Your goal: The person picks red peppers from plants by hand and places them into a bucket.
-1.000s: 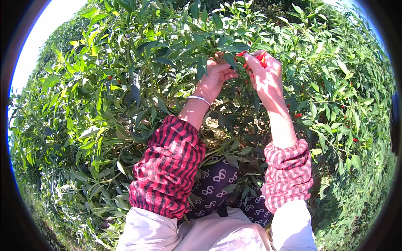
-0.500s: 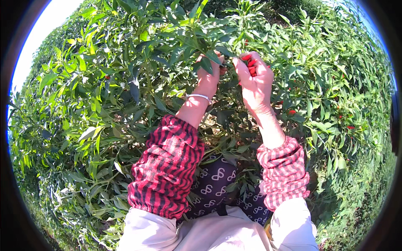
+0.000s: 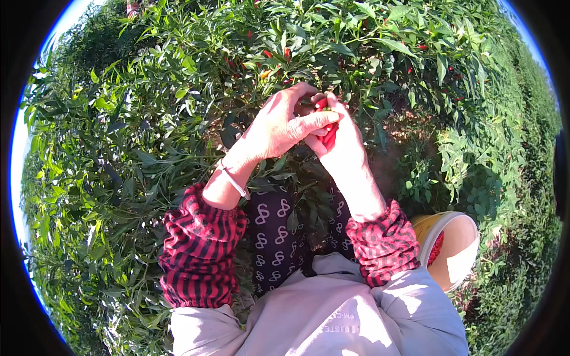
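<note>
My two hands meet in front of me, just this side of a chili plant. Cupped in my right hand (image 3: 344, 145) is a bunch of slim red chili peppers (image 3: 329, 137), its fingers closed around them. My left hand (image 3: 274, 126), with a light bangle at the wrist, is curled against the right. Its thumb lies across the chili peppers, and its other fingertips are partly hidden behind the bunch. More red chili peppers (image 3: 287, 52) hang among the leaves just beyond my hands.
Leafy chili plants (image 3: 148, 118) crowd the left and far side. By my right elbow a tilted pale bucket (image 3: 466, 246) holds red chili peppers. My knees in dark patterned trousers (image 3: 270, 237) are below my hands. A bit of pinkish cloth (image 3: 132, 9) shows at the far left.
My hands have come nearer and together, out of the foliage; the left now touches the chili peppers in the right. The view has shifted, and the bucket at my right now shows.
</note>
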`<state>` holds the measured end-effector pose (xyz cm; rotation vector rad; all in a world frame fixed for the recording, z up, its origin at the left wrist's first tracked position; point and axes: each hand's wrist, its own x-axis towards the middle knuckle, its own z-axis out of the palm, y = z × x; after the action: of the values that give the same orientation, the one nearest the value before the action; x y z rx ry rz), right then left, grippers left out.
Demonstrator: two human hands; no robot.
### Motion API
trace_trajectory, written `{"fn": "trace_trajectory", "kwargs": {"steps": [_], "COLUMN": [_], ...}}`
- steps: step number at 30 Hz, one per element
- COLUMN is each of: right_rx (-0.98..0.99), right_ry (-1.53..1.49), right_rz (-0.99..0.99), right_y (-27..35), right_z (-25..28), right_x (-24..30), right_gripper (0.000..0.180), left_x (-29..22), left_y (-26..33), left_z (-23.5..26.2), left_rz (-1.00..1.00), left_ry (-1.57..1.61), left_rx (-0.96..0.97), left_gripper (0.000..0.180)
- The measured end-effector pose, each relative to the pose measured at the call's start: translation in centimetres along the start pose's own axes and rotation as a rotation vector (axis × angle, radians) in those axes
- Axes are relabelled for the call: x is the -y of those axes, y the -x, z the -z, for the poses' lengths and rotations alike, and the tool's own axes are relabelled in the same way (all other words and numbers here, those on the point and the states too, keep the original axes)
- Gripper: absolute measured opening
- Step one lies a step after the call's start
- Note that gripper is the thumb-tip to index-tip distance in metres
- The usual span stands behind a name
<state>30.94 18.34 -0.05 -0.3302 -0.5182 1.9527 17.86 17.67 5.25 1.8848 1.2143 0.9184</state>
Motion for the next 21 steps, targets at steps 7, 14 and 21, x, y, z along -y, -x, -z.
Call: {"fn": "trace_trajectory", "kwargs": {"steps": [7,14,21], "right_rx": [-0.289,-0.23,-0.166], "right_ry": [0.267,0.307,0.172], "right_rz": [0.259,0.354,0.198], "right_y": [2.9,4.3,6.8], "right_z": [1.5,-0.1,1.5], "right_x": [0.5,-0.4,0.3], "right_gripper": [0.023,0.023,0.025], "left_x": [0.3,-0.6,0.9], "left_y": [1.2,3.8,4.3], "left_z": [-4.0,-4.5,-7.3], "left_rz": [0.067,-0.056,-0.064], "left_ry": [0.214,-0.001,0.516], "left_rx": [-0.025,-0.253,-0.203], "left_gripper": [0.022,0.021,0.01]}}
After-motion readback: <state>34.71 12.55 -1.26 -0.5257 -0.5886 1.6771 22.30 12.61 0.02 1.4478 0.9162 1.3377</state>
